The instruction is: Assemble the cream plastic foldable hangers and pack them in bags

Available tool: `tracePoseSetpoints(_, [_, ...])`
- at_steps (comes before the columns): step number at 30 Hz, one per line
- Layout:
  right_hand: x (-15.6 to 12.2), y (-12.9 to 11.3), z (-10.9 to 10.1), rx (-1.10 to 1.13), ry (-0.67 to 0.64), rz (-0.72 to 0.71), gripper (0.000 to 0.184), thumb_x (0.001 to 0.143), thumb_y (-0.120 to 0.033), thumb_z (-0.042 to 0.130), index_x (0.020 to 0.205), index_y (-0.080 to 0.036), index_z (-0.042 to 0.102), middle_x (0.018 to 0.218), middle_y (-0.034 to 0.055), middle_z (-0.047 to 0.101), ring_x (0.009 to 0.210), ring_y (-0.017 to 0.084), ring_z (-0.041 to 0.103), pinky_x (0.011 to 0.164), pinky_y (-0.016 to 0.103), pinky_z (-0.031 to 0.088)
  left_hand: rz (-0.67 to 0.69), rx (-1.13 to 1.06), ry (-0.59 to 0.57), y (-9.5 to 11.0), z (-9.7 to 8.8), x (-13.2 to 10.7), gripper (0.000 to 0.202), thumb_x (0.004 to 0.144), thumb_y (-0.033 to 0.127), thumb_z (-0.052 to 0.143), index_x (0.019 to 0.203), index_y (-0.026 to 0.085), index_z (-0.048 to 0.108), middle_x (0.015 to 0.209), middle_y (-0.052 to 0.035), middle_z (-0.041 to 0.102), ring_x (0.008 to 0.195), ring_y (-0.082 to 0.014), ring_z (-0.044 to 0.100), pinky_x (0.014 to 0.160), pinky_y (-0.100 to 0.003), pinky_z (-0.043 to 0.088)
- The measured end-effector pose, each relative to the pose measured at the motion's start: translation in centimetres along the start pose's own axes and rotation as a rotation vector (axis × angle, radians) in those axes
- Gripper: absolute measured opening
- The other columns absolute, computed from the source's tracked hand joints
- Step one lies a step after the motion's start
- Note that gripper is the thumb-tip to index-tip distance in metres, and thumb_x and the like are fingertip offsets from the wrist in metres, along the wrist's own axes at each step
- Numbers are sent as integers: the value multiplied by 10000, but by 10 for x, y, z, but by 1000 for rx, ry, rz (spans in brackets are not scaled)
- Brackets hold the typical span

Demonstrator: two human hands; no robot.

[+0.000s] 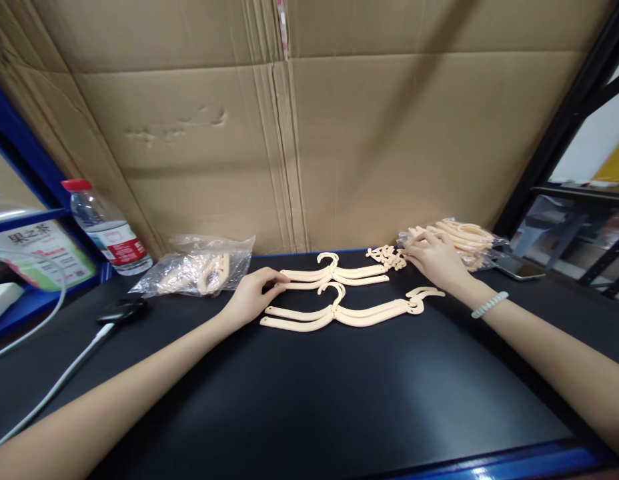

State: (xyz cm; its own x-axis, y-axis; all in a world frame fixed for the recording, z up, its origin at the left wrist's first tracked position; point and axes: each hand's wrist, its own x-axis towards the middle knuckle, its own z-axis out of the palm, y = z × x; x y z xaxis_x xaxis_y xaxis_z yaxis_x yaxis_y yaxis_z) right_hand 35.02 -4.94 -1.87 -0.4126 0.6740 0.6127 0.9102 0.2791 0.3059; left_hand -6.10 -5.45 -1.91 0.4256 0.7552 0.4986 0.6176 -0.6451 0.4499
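My left hand [257,295] pinches the left end of the farther cream plastic hanger [359,274] between thumb and forefinger. This hanger lies flat on the black table [414,400], its hook pointing away from me. In front of it lies a second folding hanger [304,319] of the same kind, with a loose hook-shaped piece [423,297] by its right end. My right hand [437,260] has its fingers drawn together at the edge of a pile of small cream pieces [387,257]. Whatever may be between those fingertips is hidden.
Behind my right hand is a clear bag of cream hanger parts [467,235], with a phone [520,267] beside it. Another clear bag [199,270] lies at left, near a red-capped bottle [112,230] and a black device with a white cable [120,311]. Cardboard [369,133] walls the back.
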Motion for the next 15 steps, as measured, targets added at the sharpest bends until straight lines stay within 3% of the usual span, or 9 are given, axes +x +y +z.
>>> tracePoseSetpoints(4, [2,1,-11,99,167,132,273,926,-284,466,832,-174,698,808,103,700,856,278,580,774,407,404,-30,-99,140,6,-1,-1,144,787,309,615,831,188,681,842,-55,684,796,-202,638,741,-343,513])
tracePoseSetpoints(8, [1,-8,-34,391,337,353,240,892,-358,513,861,-187,679,772,85,698,700,230,623,653,359,473,-169,-337,202,9,1,-3,170,722,330,687,806,183,672,816,-39,681,776,-193,661,743,-333,547])
tracePoseSetpoints(11, [1,-21,-52,717,327,602,232,842,-413,583,872,-198,664,632,33,670,515,177,597,522,309,474,-276,-468,233,11,2,-6,213,680,334,730,815,182,670,835,-36,699,808,-197,673,766,-327,551])
tracePoseSetpoints(15, [3,-37,-62,1109,233,734,280,774,-470,668,866,-206,653,576,10,661,460,164,598,481,293,475,-360,-574,281,13,3,-9,248,645,341,768,805,183,666,864,-40,716,867,-207,679,824,-328,539])
